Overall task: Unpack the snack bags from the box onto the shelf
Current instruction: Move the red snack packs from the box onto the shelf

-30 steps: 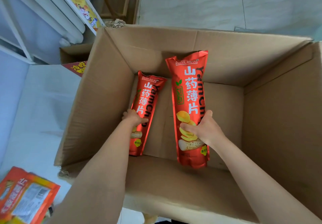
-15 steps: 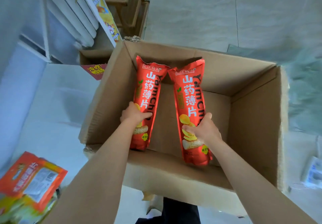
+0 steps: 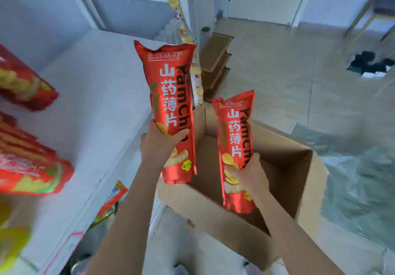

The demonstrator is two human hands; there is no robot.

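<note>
At the far left, red snack bags already on the shelf (image 3: 32, 174) lie blurred at the frame edge on a white shelf (image 3: 102, 86), with bare shelf surface showing to their right. Next comes the left hand (image 3: 158, 144), fingers and thumb wrapped round the lower half of a tall red bag (image 3: 171, 108), held over the shelf's front edge. This bag stands nearly upright, its long axis vertical, its sealed top up and leaning slightly left, its printed front towards the camera. To the right, the right hand (image 3: 250, 178) is curled round the lower part of a second red bag (image 3: 235, 150), held lower, over the open cardboard box (image 3: 213, 215), also upright, top up, front facing the camera. The step in hand appears to be carrying both bags from box to shelf. The next move likely calls for swinging them left and setting them down beside the bags already there.
</note>
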